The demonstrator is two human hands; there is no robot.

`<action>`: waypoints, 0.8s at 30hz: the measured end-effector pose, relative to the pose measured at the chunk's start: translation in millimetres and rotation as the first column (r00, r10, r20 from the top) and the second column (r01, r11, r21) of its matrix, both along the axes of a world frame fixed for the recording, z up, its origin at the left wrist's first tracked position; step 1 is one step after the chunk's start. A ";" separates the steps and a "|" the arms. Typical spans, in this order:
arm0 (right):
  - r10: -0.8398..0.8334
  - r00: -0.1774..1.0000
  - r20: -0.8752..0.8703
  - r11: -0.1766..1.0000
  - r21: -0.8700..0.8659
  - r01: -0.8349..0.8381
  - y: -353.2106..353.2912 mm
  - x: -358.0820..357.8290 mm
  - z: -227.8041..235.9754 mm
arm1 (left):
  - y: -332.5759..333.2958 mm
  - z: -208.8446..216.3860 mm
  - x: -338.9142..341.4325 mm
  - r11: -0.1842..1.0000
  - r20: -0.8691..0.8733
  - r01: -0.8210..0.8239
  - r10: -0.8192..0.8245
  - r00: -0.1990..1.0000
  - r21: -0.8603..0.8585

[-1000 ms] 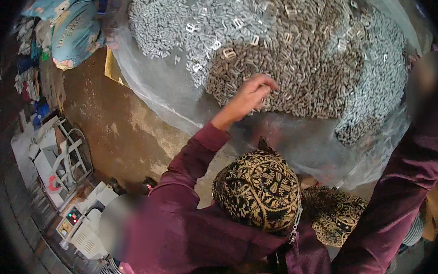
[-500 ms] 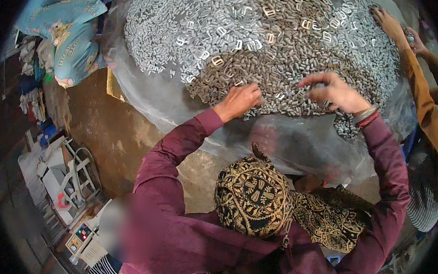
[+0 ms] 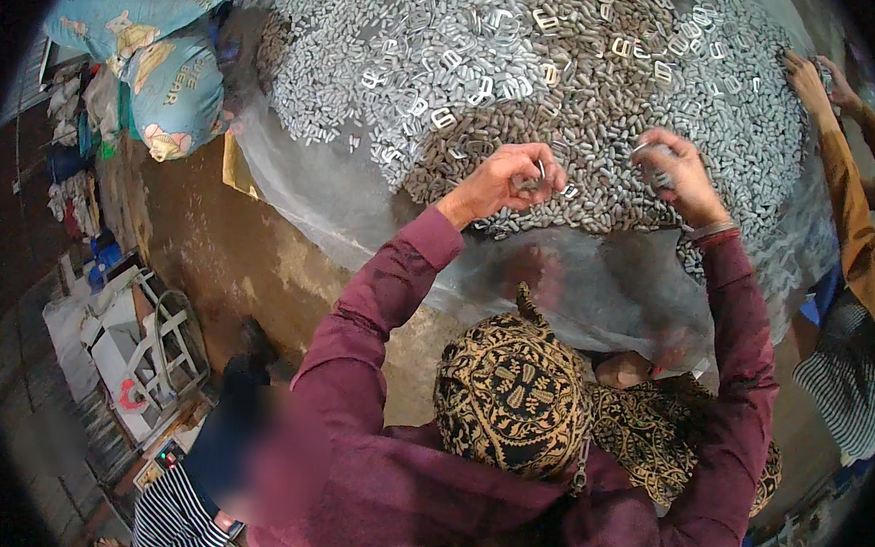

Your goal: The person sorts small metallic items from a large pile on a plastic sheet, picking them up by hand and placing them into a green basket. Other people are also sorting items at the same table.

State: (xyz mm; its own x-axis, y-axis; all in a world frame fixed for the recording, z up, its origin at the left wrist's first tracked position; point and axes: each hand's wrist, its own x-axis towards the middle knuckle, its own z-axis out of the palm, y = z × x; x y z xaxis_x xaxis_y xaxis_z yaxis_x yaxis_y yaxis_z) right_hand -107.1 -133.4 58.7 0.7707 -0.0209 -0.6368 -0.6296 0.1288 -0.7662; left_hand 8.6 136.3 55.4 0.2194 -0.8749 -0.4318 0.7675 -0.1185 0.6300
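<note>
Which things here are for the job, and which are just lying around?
Used in the job:
left hand and right hand, both curled around small pieces
piled grey pieces and brown pieces
flat loops among them
see-through sheet underneath

Seemingly just lying around:
blue sacks
white equipment, lower left

I am receiving one view, from the left unit of a head-worn fisheye pair. The lens is facing downward, upright and unmirrored. The wearer's maroon sleeves (image 3: 365,314) are extending from the lower frame, passing close to the lens; the left hand (image 3: 503,184) and right hand (image 3: 684,178) are appearing farther out, above centre. The heap of small pieces (image 3: 603,108) is spanning the upper frame, beyond the hands. The optic is also covering blue sacks (image 3: 176,97) at upper left. Straight edges are bending toward the dark rim.
</note>
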 end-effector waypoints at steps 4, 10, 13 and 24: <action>-0.381 0.921 0.084 0.833 0.464 0.302 -1.0 4.5 20.7 | -9.8 -4.8 -11.6 0.951 0.229 0.207 -0.260 0.938 0.230; -0.406 0.914 0.023 0.794 0.505 0.340 1.0 18.4 1.4 | -19.5 -55.7 -40.3 0.862 0.804 0.026 -0.461 -0.376 0.507; -0.376 0.922 0.094 0.791 0.551 0.266 5.1 23.1 5.5 | -33.7 -32.1 -20.1 0.908 0.904 -0.013 -0.419 -0.087 0.419; -0.166 0.966 0.199 0.826 0.562 0.027 21.9 32.6 29.6 | 100.6 43.6 -35.9 0.886 0.170 -0.225 0.168 0.971 0.405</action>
State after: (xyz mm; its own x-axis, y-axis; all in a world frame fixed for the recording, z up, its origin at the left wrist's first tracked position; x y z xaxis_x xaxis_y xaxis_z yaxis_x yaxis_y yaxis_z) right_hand -74.5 -111.5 88.3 0.9081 0.1971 -0.3696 -0.4070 0.6234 -0.6676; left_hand -27.3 237.0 99.0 0.4449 -0.5521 -0.7052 0.7202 -0.2476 0.6481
